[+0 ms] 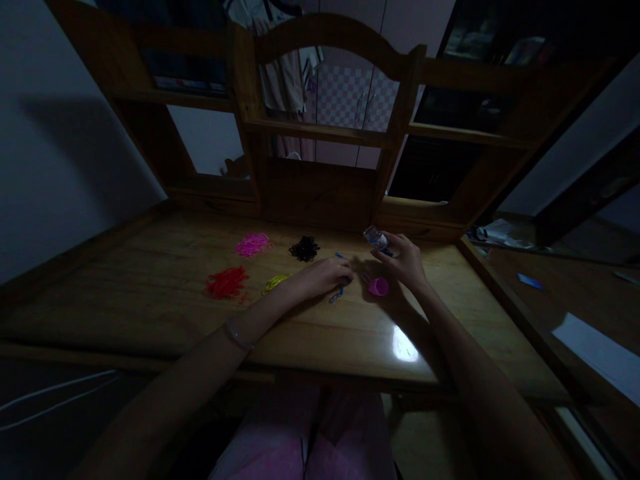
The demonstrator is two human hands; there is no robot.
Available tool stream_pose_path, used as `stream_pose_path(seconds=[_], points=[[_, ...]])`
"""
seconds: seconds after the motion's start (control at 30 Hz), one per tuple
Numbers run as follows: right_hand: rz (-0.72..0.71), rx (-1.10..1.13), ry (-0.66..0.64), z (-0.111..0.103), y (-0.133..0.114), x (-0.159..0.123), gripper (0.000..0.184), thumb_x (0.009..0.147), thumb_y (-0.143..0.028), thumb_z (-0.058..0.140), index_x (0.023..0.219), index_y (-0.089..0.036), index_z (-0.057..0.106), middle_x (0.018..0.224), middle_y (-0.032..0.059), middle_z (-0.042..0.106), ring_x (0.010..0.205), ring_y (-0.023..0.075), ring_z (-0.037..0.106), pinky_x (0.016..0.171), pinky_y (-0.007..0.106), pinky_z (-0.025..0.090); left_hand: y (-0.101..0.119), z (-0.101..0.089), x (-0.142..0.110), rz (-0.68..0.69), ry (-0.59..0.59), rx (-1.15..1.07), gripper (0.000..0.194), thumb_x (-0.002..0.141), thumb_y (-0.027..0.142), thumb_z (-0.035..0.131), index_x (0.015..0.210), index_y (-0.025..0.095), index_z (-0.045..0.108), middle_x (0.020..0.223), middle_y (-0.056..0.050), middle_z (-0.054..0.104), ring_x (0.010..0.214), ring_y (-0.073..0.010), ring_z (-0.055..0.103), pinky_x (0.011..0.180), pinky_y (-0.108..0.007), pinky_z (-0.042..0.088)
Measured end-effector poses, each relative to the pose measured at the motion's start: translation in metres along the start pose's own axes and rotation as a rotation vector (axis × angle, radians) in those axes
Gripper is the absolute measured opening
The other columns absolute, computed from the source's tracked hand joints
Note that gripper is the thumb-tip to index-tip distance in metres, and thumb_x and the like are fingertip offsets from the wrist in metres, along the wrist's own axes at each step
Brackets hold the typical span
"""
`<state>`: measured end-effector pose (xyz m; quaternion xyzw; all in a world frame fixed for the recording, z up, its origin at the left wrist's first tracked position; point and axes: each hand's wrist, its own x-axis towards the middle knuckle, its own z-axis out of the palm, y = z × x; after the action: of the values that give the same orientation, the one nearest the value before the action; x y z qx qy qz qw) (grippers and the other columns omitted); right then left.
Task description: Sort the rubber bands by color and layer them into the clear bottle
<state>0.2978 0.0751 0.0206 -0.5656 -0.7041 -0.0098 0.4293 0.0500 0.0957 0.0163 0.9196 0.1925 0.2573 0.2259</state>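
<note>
My right hand (405, 260) is wrapped round a small clear bottle (374, 238), tilted above the desk, with some dark blue bits inside. My left hand (333, 275) is closed, its fingers curled down at the desktop among blue rubber bands (336, 295); its fingertips are partly hidden. Between the hands lies a pink cap (379, 287) with a loop. Left of the hands are piles of small rubber bands: a black pile (305, 249), a pink pile (253, 245), a red pile (227, 283), and a yellow pile (274, 284) partly behind my left forearm.
The wooden desk (310, 340) has a shelf unit (320, 137) along its back. A lower surface on the right carries white paper (600, 353) and a blue packet (530, 281). A wall (65, 153) stands at the left. The room is dim.
</note>
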Motion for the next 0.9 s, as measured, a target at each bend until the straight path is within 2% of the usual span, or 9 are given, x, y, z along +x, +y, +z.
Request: stream_pose_path(seconds=[0.1,0.3,0.33,0.47,0.53,0.67,0.8,0.9], points=[[-0.002,0.005,-0.003,0.000,0.001,0.000,0.045,0.078,-0.037,0.069,0.121,-0.023,0.065,0.102,0.0071,0.066,0.090,0.0239,0.062,0.082,0.037,0.049,-0.003,-0.008,-0.002,0.011,-0.132,-0.035,0.016,0.086,0.018,0.057,0.087,0.020,0.072,0.092,-0.007,0.065,0.085,-0.0188,0.061,0.078,-0.030,0.046],[-0.012,0.014,-0.006,0.000,0.002,0.000,0.046,0.078,-0.036,0.070,0.122,-0.024,0.065,0.102,0.0067,0.066,0.091,0.0242,0.062,0.083,0.038,0.049,-0.002,-0.022,-0.007,-0.060,-0.200,-0.190,0.015,0.086,0.031,0.062,0.089,0.021,0.073,0.089,-0.005,0.064,0.084,-0.0182,0.060,0.077,-0.029,0.046],[-0.010,0.009,-0.007,0.000,0.002,0.000,0.046,0.078,-0.036,0.070,0.122,-0.024,0.065,0.101,0.0067,0.066,0.090,0.0243,0.062,0.083,0.038,0.049,-0.003,-0.023,-0.007,-0.083,-0.230,-0.217,0.017,0.082,0.034,0.067,0.091,0.022,0.073,0.092,-0.005,0.063,0.084,-0.0180,0.060,0.076,-0.028,0.047],[-0.007,0.008,-0.009,0.001,0.002,0.000,0.048,0.078,-0.036,0.070,0.123,-0.023,0.064,0.101,0.0069,0.066,0.090,0.0243,0.062,0.082,0.037,0.049,-0.010,-0.022,-0.010,-0.185,-0.346,-0.335,0.042,0.063,0.034,0.083,0.100,0.023,0.070,0.100,-0.004,0.057,0.080,-0.0160,0.060,0.069,-0.025,0.049],[-0.007,0.017,-0.011,0.001,0.001,0.000,0.047,0.078,-0.036,0.070,0.123,-0.023,0.064,0.102,0.0069,0.066,0.090,0.0240,0.062,0.082,0.037,0.049,-0.011,-0.020,-0.010,-0.176,-0.348,-0.371,0.038,0.066,0.031,0.081,0.101,0.023,0.069,0.101,-0.003,0.056,0.082,-0.0159,0.060,0.070,-0.026,0.050],[-0.002,0.027,-0.012,0.000,0.000,0.000,0.047,0.078,-0.037,0.069,0.122,-0.023,0.064,0.101,0.0068,0.066,0.091,0.0240,0.062,0.082,0.037,0.049,-0.005,-0.017,-0.009,-0.064,-0.337,-0.317,0.025,0.079,0.023,0.068,0.104,0.024,0.067,0.101,-0.004,0.057,0.088,-0.0179,0.057,0.079,-0.029,0.048],[-0.009,0.029,-0.014,0.001,0.001,0.000,0.046,0.078,-0.036,0.069,0.122,-0.023,0.065,0.102,0.0068,0.065,0.092,0.0238,0.062,0.083,0.036,0.049,0.000,-0.016,-0.007,-0.007,-0.354,-0.239,0.012,0.086,0.022,0.060,0.095,0.022,0.066,0.100,-0.005,0.058,0.087,-0.0182,0.055,0.080,-0.030,0.046],[-0.011,0.031,-0.012,0.002,0.001,0.000,0.047,0.078,-0.036,0.070,0.123,-0.022,0.064,0.102,0.0068,0.065,0.093,0.0237,0.062,0.083,0.035,0.049,0.002,-0.016,-0.006,0.008,-0.380,-0.188,0.009,0.088,0.022,0.057,0.092,0.020,0.065,0.098,-0.005,0.056,0.088,-0.0183,0.055,0.081,-0.030,0.044]])
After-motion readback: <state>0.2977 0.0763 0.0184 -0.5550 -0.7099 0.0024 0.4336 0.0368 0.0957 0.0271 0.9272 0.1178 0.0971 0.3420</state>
